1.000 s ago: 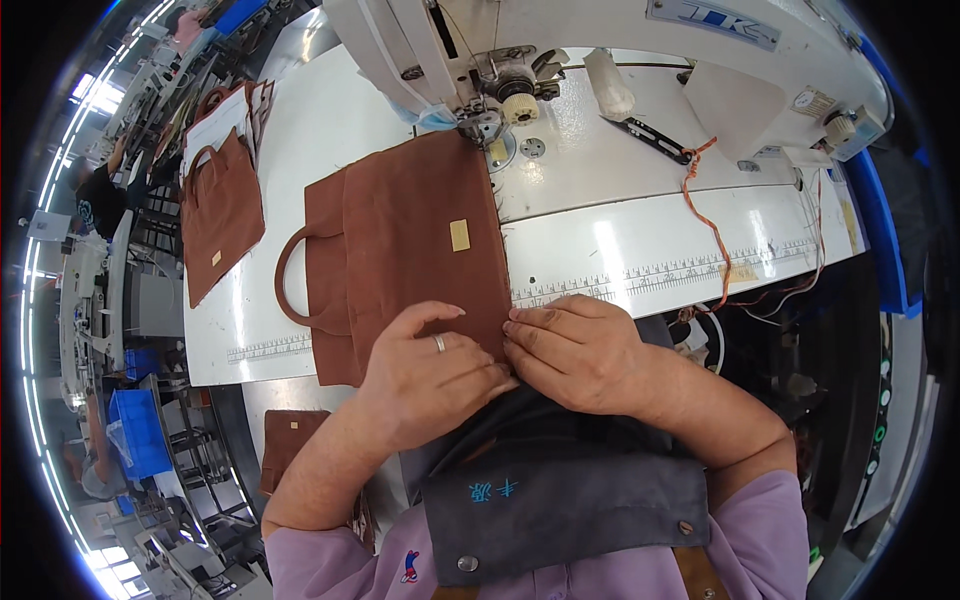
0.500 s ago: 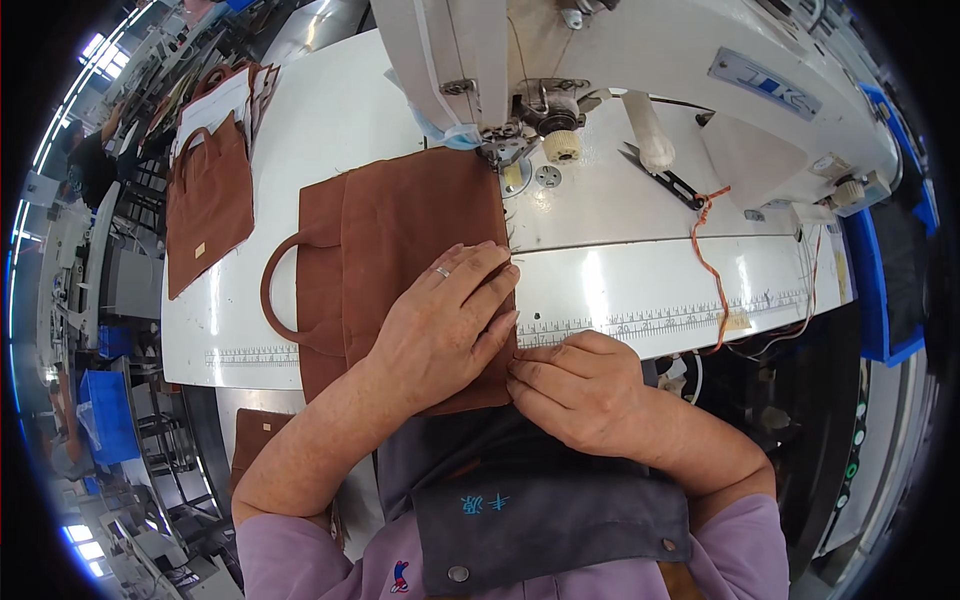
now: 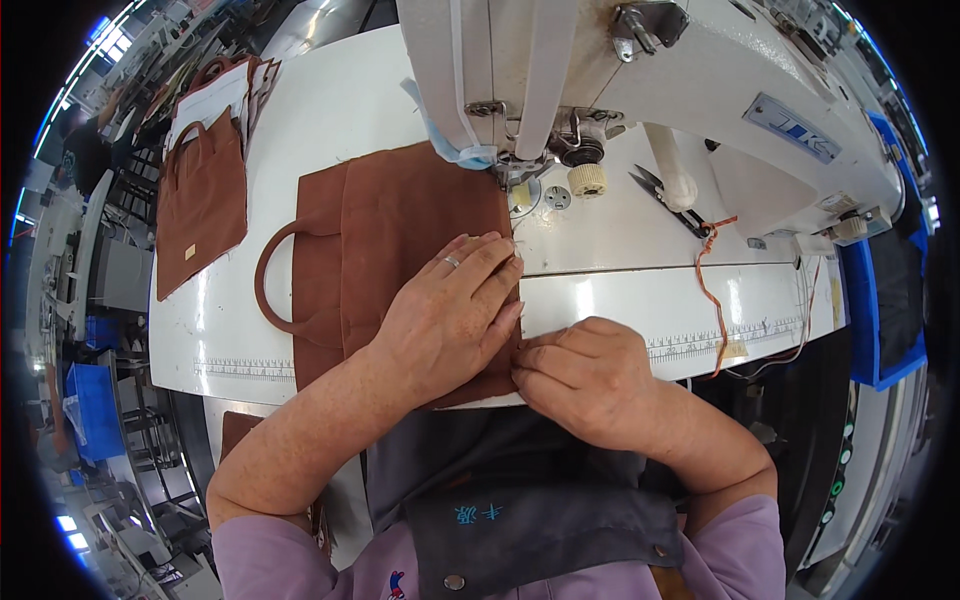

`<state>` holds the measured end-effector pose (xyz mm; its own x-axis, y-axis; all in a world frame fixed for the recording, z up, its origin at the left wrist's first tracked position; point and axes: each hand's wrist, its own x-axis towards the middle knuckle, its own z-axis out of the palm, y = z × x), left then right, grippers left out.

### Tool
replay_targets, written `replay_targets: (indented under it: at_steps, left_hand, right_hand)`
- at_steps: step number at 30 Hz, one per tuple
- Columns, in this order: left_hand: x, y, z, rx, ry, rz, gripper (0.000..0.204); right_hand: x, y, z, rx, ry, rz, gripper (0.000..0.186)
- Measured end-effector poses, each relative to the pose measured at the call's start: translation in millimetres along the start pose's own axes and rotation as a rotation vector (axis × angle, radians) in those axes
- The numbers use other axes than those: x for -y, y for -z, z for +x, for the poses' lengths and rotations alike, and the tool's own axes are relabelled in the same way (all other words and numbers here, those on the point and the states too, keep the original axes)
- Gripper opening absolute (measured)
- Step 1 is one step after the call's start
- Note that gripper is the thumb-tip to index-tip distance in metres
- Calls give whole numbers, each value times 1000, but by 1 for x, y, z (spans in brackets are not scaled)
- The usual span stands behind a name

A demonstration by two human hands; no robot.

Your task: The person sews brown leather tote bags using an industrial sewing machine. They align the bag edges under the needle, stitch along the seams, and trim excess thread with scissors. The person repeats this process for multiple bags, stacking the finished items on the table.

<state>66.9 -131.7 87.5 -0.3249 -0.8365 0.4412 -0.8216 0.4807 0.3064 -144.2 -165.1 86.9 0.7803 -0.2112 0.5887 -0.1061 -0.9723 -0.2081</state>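
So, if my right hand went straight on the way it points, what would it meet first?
Probably your left hand, which lies on the flat brown fabric bag whose edge your right hand touches; exact depth is unclear.

- Lilac shirt (image 3: 745,545), its sleeves ending above the elbows
- Small embroidered figure (image 3: 397,585), blue and red, on the chest
- Dark grey apron (image 3: 570,530) with bright blue stitched lettering (image 3: 478,514) and a round metallic snap (image 3: 455,582)
- Plain silvery ring (image 3: 452,261) on the left hand (image 3: 435,325)
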Motion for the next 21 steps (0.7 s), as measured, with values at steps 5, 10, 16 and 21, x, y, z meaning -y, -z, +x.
replay_targets:
  at_steps: [5, 10, 16, 21]
  left_hand:
    - [12, -3, 10, -23, 7, -14, 38]
    - [26, -6, 20, -44, 7, 10, 37]
    - [40, -6, 33, -75, 32, 48, 31]
    - [51, -5, 39, -85, -73, 144, 27]
  right_hand:
    - [-17, 0, 10, 54, 22, -10, 13]
    - [-34, 0, 21, 71, 37, 13, 12]
    - [-54, -3, 32, 86, 51, -24, 11]
    - [-57, -11, 31, -7, 9, -87, 12]
